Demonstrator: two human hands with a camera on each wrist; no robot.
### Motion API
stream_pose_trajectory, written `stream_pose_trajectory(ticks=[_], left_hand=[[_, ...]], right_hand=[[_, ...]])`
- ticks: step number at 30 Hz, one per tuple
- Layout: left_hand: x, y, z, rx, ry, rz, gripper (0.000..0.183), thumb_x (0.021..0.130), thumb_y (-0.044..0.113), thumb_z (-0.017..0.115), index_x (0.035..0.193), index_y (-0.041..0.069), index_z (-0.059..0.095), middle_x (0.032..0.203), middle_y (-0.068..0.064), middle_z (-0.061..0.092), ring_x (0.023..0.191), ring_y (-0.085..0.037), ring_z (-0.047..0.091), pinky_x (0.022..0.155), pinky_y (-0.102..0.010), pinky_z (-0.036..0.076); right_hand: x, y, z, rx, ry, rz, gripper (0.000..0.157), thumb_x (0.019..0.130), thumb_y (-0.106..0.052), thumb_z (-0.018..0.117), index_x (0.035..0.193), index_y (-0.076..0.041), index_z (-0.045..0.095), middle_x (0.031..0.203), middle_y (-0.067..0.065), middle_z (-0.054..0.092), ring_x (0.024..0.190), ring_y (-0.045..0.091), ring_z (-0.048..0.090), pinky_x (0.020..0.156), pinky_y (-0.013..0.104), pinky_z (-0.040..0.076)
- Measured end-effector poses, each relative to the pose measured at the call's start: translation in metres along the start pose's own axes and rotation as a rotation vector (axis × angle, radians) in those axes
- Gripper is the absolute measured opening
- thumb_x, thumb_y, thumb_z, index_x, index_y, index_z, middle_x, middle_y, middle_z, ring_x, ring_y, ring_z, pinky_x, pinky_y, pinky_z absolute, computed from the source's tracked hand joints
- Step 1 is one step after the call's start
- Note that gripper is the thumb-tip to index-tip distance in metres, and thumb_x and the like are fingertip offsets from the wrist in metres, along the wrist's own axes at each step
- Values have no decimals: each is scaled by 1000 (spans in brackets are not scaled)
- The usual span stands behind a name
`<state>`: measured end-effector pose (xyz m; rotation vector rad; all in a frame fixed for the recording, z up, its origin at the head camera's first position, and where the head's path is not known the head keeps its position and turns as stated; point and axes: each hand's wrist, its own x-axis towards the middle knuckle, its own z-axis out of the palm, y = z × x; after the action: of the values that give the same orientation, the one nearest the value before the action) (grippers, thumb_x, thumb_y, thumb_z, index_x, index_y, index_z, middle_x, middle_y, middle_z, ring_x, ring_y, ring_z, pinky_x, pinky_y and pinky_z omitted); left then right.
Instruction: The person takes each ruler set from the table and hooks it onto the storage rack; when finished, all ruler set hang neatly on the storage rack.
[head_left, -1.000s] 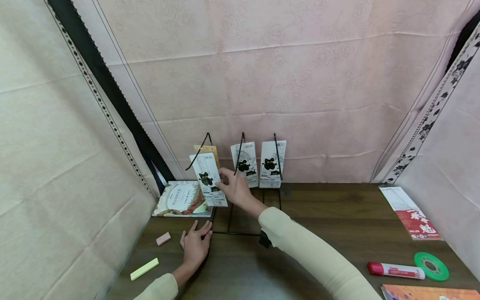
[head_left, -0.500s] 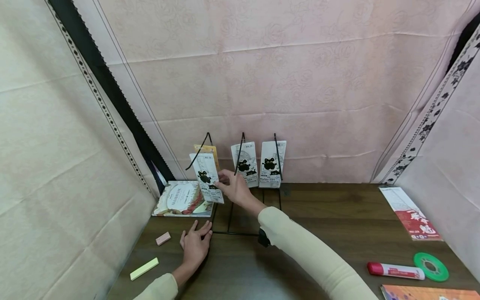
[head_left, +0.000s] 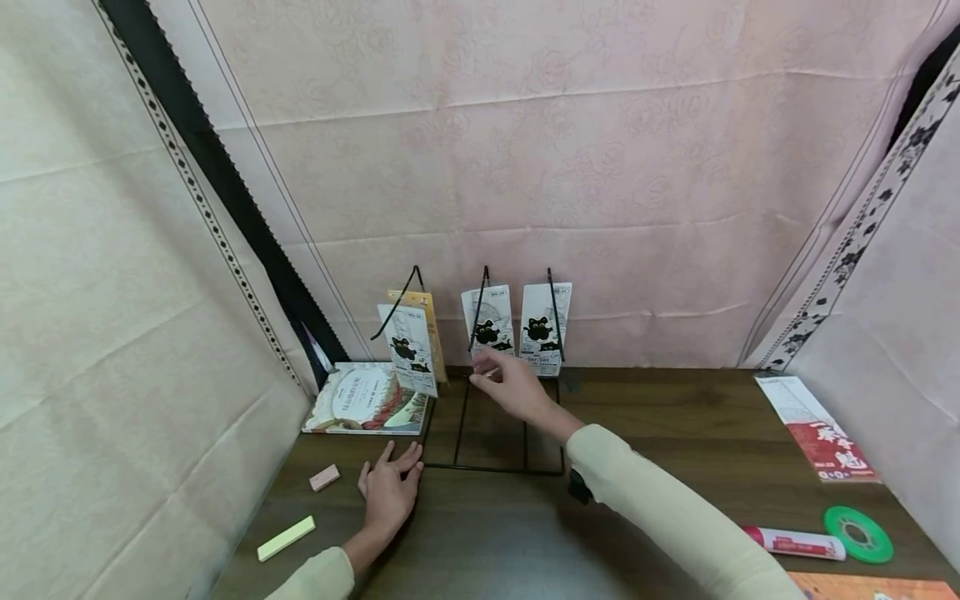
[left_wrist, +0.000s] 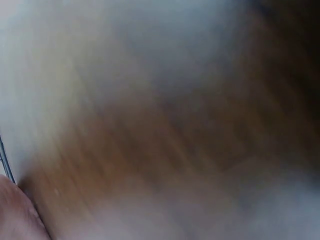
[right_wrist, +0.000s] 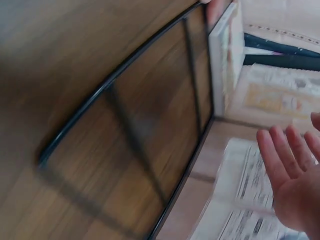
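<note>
A black wire rack [head_left: 491, 468] stands on the table with three hooks. A white ruler set packet [head_left: 408, 350] printed with a black cat-like figure hangs tilted from the left hook, before a yellow packet [head_left: 437, 346]. Two similar packets, a middle one [head_left: 492, 315] and a right one [head_left: 542, 325], hang beside it. My right hand [head_left: 517, 388] is in front of the middle packet, holding nothing; its fingers look fairly straight in the right wrist view. At the rack's front left corner, my left hand [head_left: 392, 492] rests with extended fingers on or beside the base wire. The left wrist view is mostly blurred.
A booklet [head_left: 360, 398] lies left of the rack; a pink eraser [head_left: 325, 477] and a yellow stick [head_left: 286, 538] lie nearer. Rightward are a red-and-white packet [head_left: 821, 433], a glue stick [head_left: 802, 543], a green tape roll [head_left: 859, 534] and an orange book [head_left: 873, 586]. Cloth walls surround the table.
My right hand has let go of the left ruler set packet and moved right. That packet now hangs free, a little higher, from its hook. My left hand has stayed in place.
</note>
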<state>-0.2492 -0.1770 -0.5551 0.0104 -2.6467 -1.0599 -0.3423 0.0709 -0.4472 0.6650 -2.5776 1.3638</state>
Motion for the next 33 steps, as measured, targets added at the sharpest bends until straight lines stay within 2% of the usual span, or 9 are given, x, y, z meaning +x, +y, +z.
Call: stream_pose_trajectory(ticks=[10, 14, 22, 27, 33], left_hand=[[-1, -4, -2, 1, -11, -21, 34, 90, 20, 67, 125, 18, 66, 129, 3, 64, 142, -28, 39, 113, -64, 5], [-2, -3, -3, 11, -17, -30, 35, 91, 21, 67, 125, 19, 66, 129, 4, 64, 142, -27, 38, 113, -64, 6], [-1, -2, -1, 6, -27, -26, 34, 91, 20, 66, 125, 19, 66, 129, 3, 64, 142, -28, 39, 112, -65, 6], [1, -1, 0, 6, -21, -9, 34, 91, 20, 66, 125, 18, 66, 128, 4, 64, 141, -29, 39, 112, -64, 6], [0, -1, 1, 2, -15, -10, 34, 90, 19, 67, 124, 18, 66, 128, 3, 65, 141, -30, 40, 112, -65, 6]], right_hand=[[-48, 38, -54, -135, -27, 3, 19, 91, -39, 64, 110, -34, 63, 96, -18, 68, 86, 0, 64, 78, 26, 54], [-68, 52, -75, -171, -15, 12, 22, 90, -40, 65, 111, -33, 63, 99, -14, 69, 88, 1, 65, 80, 30, 54], [-105, 79, -124, -310, -11, 100, 41, 86, -61, 58, 116, -33, 60, 110, -6, 70, 100, 13, 67, 86, 40, 54], [-133, 99, -155, -432, 10, 144, 49, 85, -62, 60, 121, -28, 58, 119, -2, 65, 109, 21, 64, 89, 45, 51], [-160, 124, -192, -517, 21, 191, 67, 84, -59, 64, 132, -14, 53, 128, 14, 57, 115, 35, 58, 89, 55, 48]])
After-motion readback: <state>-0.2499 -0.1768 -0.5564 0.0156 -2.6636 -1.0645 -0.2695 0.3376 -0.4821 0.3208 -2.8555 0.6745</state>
